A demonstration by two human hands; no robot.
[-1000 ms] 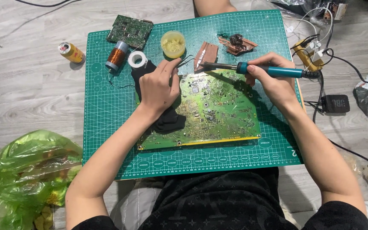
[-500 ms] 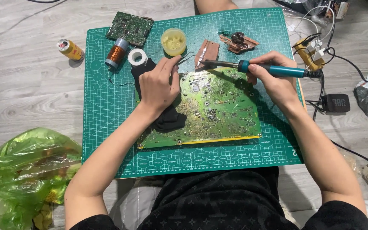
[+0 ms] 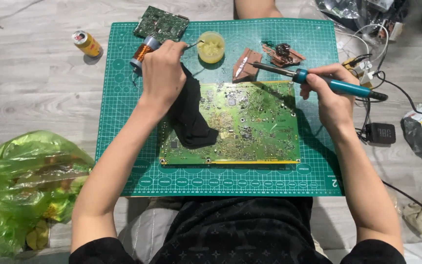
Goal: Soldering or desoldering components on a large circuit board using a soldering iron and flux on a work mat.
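Since the earlier frames the left hand (image 3: 162,73) has been lifted off the big board (image 3: 235,124) and carried to the far left, toward the yellow pot (image 3: 211,46); the iron (image 3: 318,82) has been drawn back slightly to the right.

Two circuit boards are seen: the big board near the middle of the green mat (image 3: 123,146), and one small board (image 3: 161,23) at the mat's far edge. One pot, one copper coil (image 3: 142,51), one can (image 3: 87,43) and one black cloth (image 3: 191,120) are counted.

The left hand is held palm down, fingers curled shut around thin tweezers (image 3: 194,44), whose tip is reached to the rim of the pot. What, if anything, is pinched at the tip cannot be told. The coil is partly hidden under this hand.

The right hand (image 3: 330,95) is closed around the blue handle of the iron, pen-fashion, with the tip pointed left, above the mat beside a brown stand (image 3: 245,68). The tip is held clear of the big board.

The cloth is draped over the big board's left part, hiding it. A green bag (image 3: 25,186) lies on the floor at near left; cables and a black adapter (image 3: 379,133) lie to the right.
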